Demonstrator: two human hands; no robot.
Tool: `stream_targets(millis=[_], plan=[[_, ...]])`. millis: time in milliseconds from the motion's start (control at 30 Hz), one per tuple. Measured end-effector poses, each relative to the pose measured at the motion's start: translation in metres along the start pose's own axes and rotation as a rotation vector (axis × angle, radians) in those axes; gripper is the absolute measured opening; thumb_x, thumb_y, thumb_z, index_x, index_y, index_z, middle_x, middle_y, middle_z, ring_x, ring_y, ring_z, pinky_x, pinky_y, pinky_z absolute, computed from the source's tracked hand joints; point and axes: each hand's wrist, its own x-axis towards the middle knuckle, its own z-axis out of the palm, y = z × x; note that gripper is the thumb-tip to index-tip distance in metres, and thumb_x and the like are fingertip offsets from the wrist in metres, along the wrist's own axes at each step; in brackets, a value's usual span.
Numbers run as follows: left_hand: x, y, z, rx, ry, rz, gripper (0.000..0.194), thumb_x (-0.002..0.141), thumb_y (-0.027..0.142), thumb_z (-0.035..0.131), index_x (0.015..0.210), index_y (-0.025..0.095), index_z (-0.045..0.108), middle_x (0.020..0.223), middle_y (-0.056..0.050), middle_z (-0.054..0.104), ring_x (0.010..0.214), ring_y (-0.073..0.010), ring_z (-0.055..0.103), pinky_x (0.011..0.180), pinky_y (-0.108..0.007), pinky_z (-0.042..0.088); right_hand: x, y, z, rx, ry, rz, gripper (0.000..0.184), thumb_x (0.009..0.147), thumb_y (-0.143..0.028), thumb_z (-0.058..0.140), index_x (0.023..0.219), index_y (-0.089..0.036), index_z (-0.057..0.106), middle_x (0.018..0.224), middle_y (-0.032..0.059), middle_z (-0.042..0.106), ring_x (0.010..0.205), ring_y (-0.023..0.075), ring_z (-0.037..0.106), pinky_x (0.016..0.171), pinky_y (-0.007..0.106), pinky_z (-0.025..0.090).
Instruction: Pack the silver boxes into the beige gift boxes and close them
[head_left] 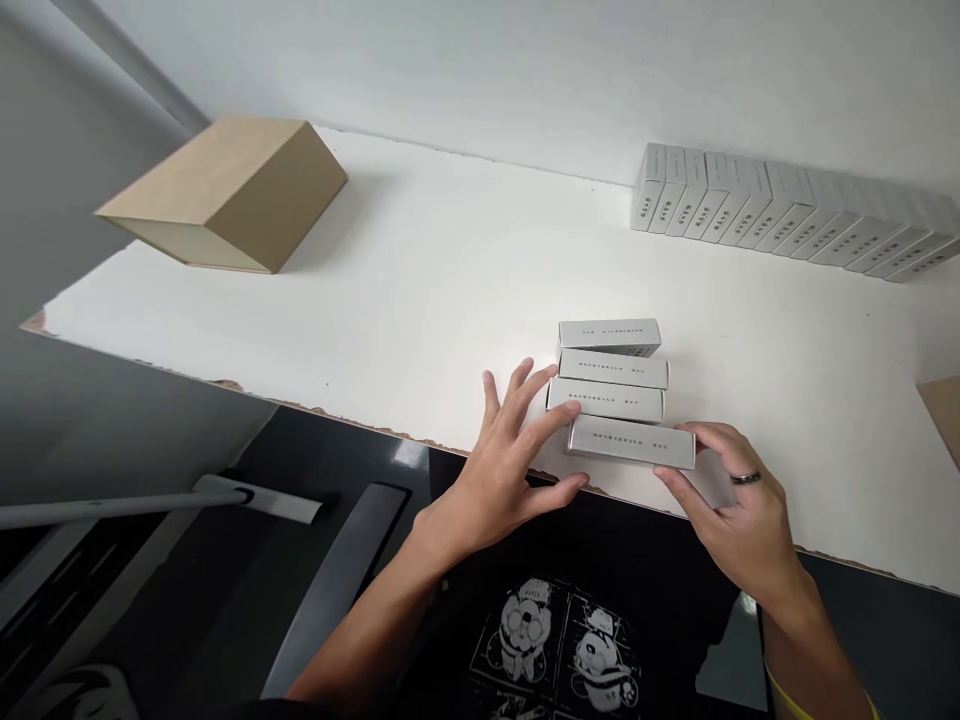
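Observation:
Several slim white boxes with fine dark print stand on edge in a short row near the table's front edge. My right hand (739, 510), with a dark ring on one finger, pinches the right end of the nearest white box (631, 443) between thumb and fingers. At the row's left side is my left hand (517, 450), its fingers spread. Its index fingertip touches the row around the nearest box and the white box behind it (607, 400). Another white box (615, 368) stands farther back, and the farthest white box (609, 333) sits at a slight angle to it.
Along the wall at the back right runs a long row of similar white boxes (750, 200). A larger tan cardboard box (225, 185) rests at the far left of the white table (420, 300). A brown cardboard edge (943, 410) shows at the right.

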Motion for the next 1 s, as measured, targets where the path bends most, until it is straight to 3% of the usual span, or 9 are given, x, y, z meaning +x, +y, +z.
stream_targets(millis=[100, 200, 267, 400, 533, 767, 867, 1000], plan=[[0.001, 0.009, -0.001, -0.047, 0.033, -0.043, 0.065, 0.104, 0.034, 0.07, 0.16, 0.033, 0.039, 0.17, -0.018, 0.037, 0.165, -0.0416, 0.032, 0.133, -0.08, 0.015, 0.002, -0.003, 0.003, -0.005, 0.005, -0.002, 0.031, 0.106, -0.03, 0.069, 0.135, -0.029, 0.06, 0.118, 0.0069, 0.072, 0.1, 0.0251, 0.071, 0.082, 0.04, 0.062], [0.004, 0.022, -0.001, -0.113, 0.122, -0.136, 0.053, 0.104, 0.031, 0.07, 0.152, 0.033, 0.05, 0.158, -0.015, 0.05, 0.149, -0.0336, 0.055, 0.124, -0.062, 0.05, 0.006, -0.009, 0.008, -0.031, 0.027, -0.034, 0.03, 0.106, -0.03, 0.069, 0.134, -0.028, 0.059, 0.112, 0.0065, 0.072, 0.095, 0.0242, 0.07, 0.081, 0.041, 0.062], [0.006, 0.028, 0.001, -0.123, 0.209, -0.171, 0.054, 0.1, 0.032, 0.076, 0.15, 0.032, 0.054, 0.152, -0.012, 0.058, 0.143, -0.0304, 0.061, 0.116, -0.052, 0.06, 0.01, -0.013, 0.012, -0.039, 0.045, -0.056, 0.027, 0.105, -0.029, 0.07, 0.129, -0.028, 0.059, 0.103, 0.0045, 0.07, 0.089, 0.0229, 0.069, 0.08, 0.04, 0.062], [0.004, 0.032, 0.007, -0.181, 0.301, -0.214, 0.075, 0.093, 0.043, 0.085, 0.157, 0.032, 0.048, 0.149, -0.011, 0.064, 0.142, -0.0298, 0.063, 0.118, -0.051, 0.059, 0.01, -0.017, 0.014, -0.039, 0.061, -0.06, 0.02, 0.105, -0.026, 0.069, 0.123, -0.028, 0.059, 0.098, 0.0033, 0.07, 0.087, 0.0219, 0.069, 0.079, 0.039, 0.062], [-0.001, 0.032, 0.009, -0.198, 0.313, -0.274, 0.078, 0.09, 0.041, 0.089, 0.156, 0.031, 0.048, 0.149, -0.01, 0.066, 0.14, -0.029, 0.065, 0.118, -0.051, 0.059, 0.005, -0.016, 0.009, -0.033, 0.058, -0.035, 0.023, 0.105, -0.03, 0.072, 0.125, -0.028, 0.061, 0.102, 0.0043, 0.071, 0.09, 0.023, 0.071, 0.083, 0.041, 0.063], [-0.006, 0.034, 0.004, -0.17, 0.32, -0.318, 0.036, 0.093, 0.029, 0.085, 0.119, 0.026, 0.061, 0.142, -0.011, 0.071, 0.135, -0.03, 0.068, 0.113, -0.053, 0.059, 0.006, -0.016, 0.009, 0.051, 0.063, 0.061, 0.041, 0.1, -0.036, 0.077, 0.136, -0.029, 0.058, 0.122, 0.0075, 0.07, 0.11, 0.0275, 0.07, 0.096, 0.049, 0.063], [-0.006, 0.035, 0.002, -0.209, 0.277, -0.323, 0.032, 0.095, 0.025, 0.083, 0.119, 0.025, 0.062, 0.145, -0.011, 0.069, 0.138, -0.0285, 0.067, 0.112, -0.048, 0.06, 0.009, -0.018, 0.013, 0.079, 0.069, 0.045, 0.047, 0.099, -0.038, 0.079, 0.139, -0.028, 0.057, 0.131, 0.0088, 0.066, 0.124, 0.0284, 0.066, 0.105, 0.049, 0.061], [-0.006, 0.035, 0.001, -0.273, 0.259, -0.316, 0.032, 0.098, 0.02, 0.079, 0.122, 0.025, 0.059, 0.148, -0.011, 0.068, 0.14, -0.0254, 0.066, 0.109, -0.041, 0.061, 0.006, -0.018, 0.016, 0.086, 0.05, 0.068, 0.045, 0.1, -0.038, 0.077, 0.138, -0.028, 0.056, 0.132, 0.0074, 0.065, 0.124, 0.0256, 0.065, 0.107, 0.046, 0.06]])
